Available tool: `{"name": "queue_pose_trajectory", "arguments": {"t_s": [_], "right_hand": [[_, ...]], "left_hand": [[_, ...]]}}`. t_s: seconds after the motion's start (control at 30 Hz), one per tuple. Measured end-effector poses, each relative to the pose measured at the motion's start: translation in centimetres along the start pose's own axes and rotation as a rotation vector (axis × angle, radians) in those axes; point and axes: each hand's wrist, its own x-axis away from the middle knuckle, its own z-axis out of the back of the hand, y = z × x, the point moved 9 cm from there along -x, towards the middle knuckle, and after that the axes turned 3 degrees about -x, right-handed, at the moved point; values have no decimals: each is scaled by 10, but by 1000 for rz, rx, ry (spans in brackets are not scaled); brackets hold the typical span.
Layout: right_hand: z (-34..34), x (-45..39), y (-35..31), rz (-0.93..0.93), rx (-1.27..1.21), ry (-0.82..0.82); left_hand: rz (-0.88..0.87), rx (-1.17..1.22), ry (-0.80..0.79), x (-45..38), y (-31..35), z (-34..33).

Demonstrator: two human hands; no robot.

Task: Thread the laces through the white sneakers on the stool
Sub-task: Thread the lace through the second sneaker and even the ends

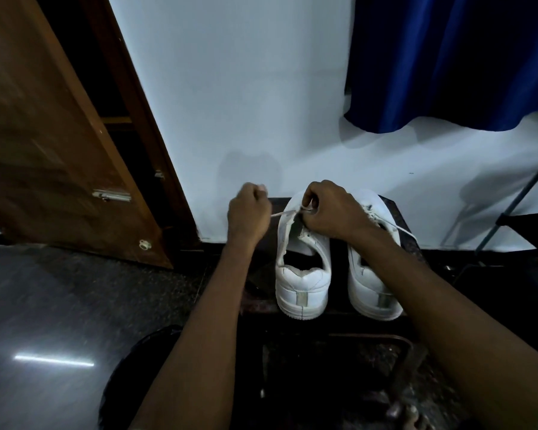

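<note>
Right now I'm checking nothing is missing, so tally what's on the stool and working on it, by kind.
White sneakers: 2 (left one, right one)
Hands: 2 (left hand, right hand)
Stool: 1
Total: 5
</note>
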Motion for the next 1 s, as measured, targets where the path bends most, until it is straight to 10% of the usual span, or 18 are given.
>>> {"name": "queue_pose_trajectory", "arguments": {"t_s": [0.2,0.47,0.63,0.83,1.0], "right_hand": [[-1,0,-1,-4,6,-9],[-1,-1,2,0,30,-3],[-3,0,3,-5,29,-2],[-2,-1,3,8,27,10],[-4,-2,4,5,35,-12]], "left_hand": [[-230,-354,-90,14,17,-17],[231,1195,-62,20,20,-10],[-176,49,232,13,29,33],[-241,-536,-54,22,28,-12],[-42,587,56,14,30,7]]}}
